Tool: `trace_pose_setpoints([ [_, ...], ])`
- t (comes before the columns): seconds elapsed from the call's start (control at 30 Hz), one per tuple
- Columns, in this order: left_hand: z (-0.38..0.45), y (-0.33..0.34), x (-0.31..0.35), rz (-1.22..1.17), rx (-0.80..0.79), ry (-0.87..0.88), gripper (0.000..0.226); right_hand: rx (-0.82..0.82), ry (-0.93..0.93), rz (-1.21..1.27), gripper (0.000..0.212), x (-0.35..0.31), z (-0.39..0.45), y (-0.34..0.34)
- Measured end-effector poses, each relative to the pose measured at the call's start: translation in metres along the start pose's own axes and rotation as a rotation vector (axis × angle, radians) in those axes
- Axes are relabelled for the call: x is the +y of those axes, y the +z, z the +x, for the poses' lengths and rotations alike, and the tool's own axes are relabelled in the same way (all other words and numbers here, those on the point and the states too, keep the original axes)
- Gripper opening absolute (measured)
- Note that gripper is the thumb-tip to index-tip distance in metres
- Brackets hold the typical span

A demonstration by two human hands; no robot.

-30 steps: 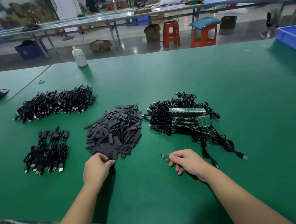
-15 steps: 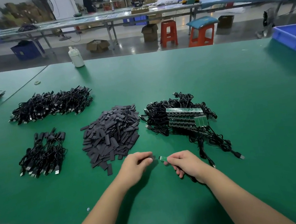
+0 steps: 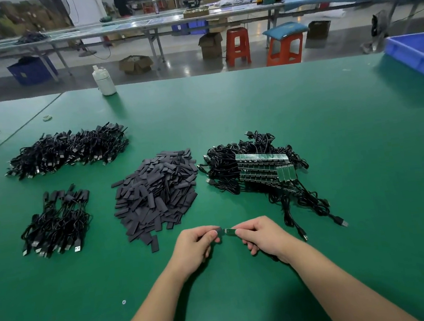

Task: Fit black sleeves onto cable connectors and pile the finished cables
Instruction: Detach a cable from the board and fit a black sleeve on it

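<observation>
Left hand (image 3: 197, 243) has swung in from the heap of flat black sleeve pieces (image 3: 156, 192) to the middle of the green bench mat (image 3: 306, 124); it was at the heap's near edge a second ago. It now pinches one small black sleeve (image 3: 219, 231) between thumb and fingers, other fingers curled, sleeve mouth touching the tip of the little green connector board (image 3: 229, 231). Right hand (image 3: 262, 234) has barely moved: pinches that board's far end, its black cable running back under the wrist. So pick is done, sliding-on looks just started, board mostly bare

Room: hands sit near the bench's front edge, open mat between them and the piles. Small finished-cable pile (image 3: 55, 221) well left, big cable pile (image 3: 68, 150) beyond it, unsleeved cable tangle with green board strips (image 3: 259, 171) just right of the sleeves. Loose USB-ended cables (image 3: 316, 217) trail just beside the right hand, snag risk. Blue plastic bin (image 3: 419, 52) and white bottle (image 3: 104, 80) far off, no issue
</observation>
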State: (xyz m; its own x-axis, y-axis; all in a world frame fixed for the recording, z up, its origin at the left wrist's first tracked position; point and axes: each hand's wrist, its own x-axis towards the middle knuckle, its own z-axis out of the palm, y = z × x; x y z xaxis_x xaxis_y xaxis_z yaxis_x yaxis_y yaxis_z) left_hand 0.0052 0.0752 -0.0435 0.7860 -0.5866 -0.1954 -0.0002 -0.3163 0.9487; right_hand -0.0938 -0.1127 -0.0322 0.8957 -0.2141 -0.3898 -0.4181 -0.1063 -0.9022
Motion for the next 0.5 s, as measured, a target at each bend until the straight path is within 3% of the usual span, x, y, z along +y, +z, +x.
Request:
trace_pose_setpoints([
  [0.17, -0.003, 0.001, 0.002, 0.024, -0.002, 0.012, 0.019, 0.03, 0.035, -0.106, 0.015, -0.013, 0.001, 0.002],
  [0.27, -0.005, 0.0, 0.003, 0.009, -0.006, 0.009, 0.018, 0.075, 0.028, -0.205, 0.033, -0.025, 0.0, -0.007],
  [0.4, -0.007, 0.001, 0.004, 0.022, 0.005, 0.021, 0.016, 0.156, -0.02, -0.399, 0.015, -0.039, 0.0, -0.019],
  [0.5, -0.007, 0.001, 0.005, 0.02, 0.004, 0.021, 0.015, 0.144, -0.07, -0.545, 0.017, -0.043, 0.0, -0.022],
])
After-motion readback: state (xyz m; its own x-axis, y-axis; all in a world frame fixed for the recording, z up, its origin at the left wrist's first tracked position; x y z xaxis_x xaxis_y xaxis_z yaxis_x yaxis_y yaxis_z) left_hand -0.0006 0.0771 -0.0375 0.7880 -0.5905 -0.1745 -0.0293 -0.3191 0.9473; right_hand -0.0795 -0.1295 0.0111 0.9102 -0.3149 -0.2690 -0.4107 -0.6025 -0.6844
